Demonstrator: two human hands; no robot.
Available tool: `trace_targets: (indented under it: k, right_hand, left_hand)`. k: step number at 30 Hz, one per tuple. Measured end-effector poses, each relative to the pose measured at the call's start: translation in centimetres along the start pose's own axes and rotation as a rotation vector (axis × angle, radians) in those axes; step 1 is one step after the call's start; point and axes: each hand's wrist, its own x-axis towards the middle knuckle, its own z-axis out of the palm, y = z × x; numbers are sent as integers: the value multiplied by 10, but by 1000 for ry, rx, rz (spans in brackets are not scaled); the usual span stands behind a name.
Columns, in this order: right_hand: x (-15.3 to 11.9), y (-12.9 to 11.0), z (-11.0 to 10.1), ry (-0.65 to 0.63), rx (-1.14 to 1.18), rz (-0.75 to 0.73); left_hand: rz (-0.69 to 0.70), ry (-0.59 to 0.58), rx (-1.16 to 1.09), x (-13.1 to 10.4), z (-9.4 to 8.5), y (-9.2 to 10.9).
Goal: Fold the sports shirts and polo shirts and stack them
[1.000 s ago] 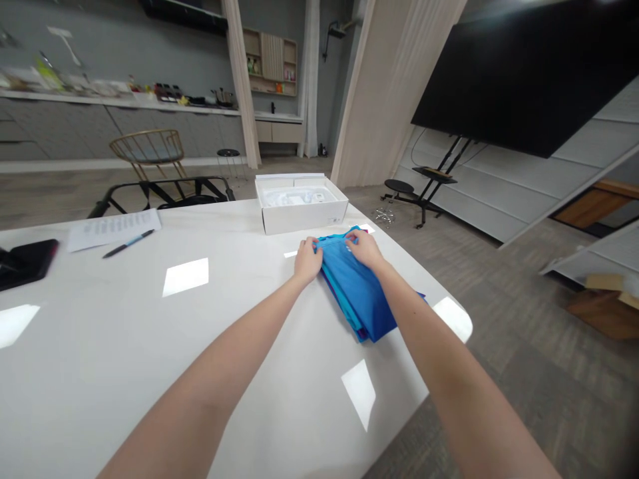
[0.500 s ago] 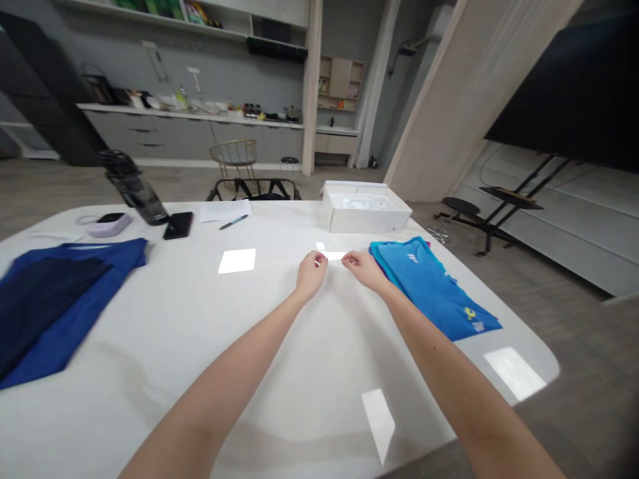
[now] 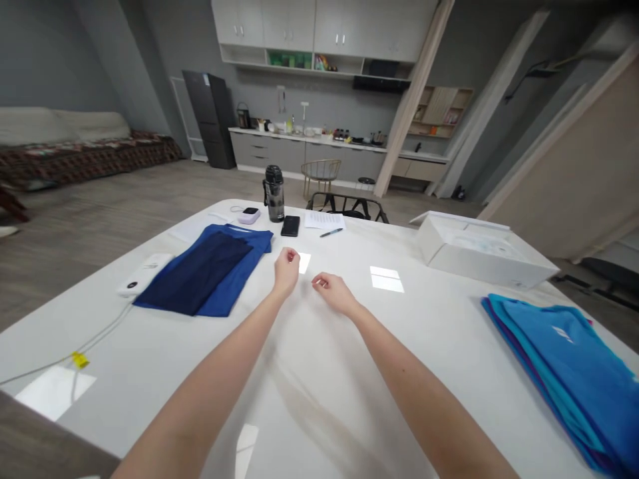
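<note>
My left hand [image 3: 286, 271] is raised over the white table, fingers curled into a pinch. Close beside it on the right, my right hand [image 3: 333, 291] has its fingers bent in and the thumb near the fingertips. The two hands are apart. Whatever they hold, if anything, is too small to make out. Left of my hands lie a dark navy garment [image 3: 200, 269] and a royal blue garment [image 3: 230, 279] beneath it. A folded stack of blue shirts [image 3: 564, 359] lies far to the right.
Along the back of the table [image 3: 414, 372] are a water bottle [image 3: 275, 194], a black phone [image 3: 290, 226], a pen [image 3: 331, 233], printed paper [image 3: 322, 220] and a lilac device [image 3: 248, 215]. An open white box [image 3: 479, 266] stands right, a white power strip [image 3: 144, 274] left, with its cable [image 3: 102, 332].
The view has swung left, bringing the sofa, fridge and power strip into sight. Both hands have moved left, from near the box and blue shirts to near the navy garment.
</note>
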Motion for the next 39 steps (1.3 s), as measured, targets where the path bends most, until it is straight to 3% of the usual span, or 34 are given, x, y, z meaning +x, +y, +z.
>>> trace_targets:
  k: [4, 7, 10, 13, 18, 21, 26, 31, 35, 39]
  right_hand:
    - [15, -18, 46, -69, -2, -20]
    - [17, -23, 66, -71, -54, -23]
    - [18, -24, 75, -42, -115, -29]
    - [16, -23, 77, -14, -150, -61]
    - [2, -20, 69, -53, -34, -55]
    - [-14, -20, 50, -144, 36, -15]
    - [-43, -1, -17, -358, -8, 114]
    - [-69, 51, -89, -297, -197, 308]
    - [-83, 77, -116, -296, -194, 351]
    - [-86, 72, -126, -333, -114, 337]
  left_hand:
    - [37, 100, 447, 50, -89, -36]
    - [7, 146, 802, 73, -141, -62]
    - [-77, 137, 947, 88, -171, -84]
    - [-162, 120, 953, 100, -182, -96]
    - [-204, 153, 947, 108, -178, -97]
    - [-202, 219, 967, 106, -173, -97]
    - [-246, 216, 989, 108, -171, -101]
    - [-276, 275, 982, 105, -164, -95]
    - [-124, 324, 982, 92, -137, -74]
    - [83, 146, 898, 62, -80, -43]
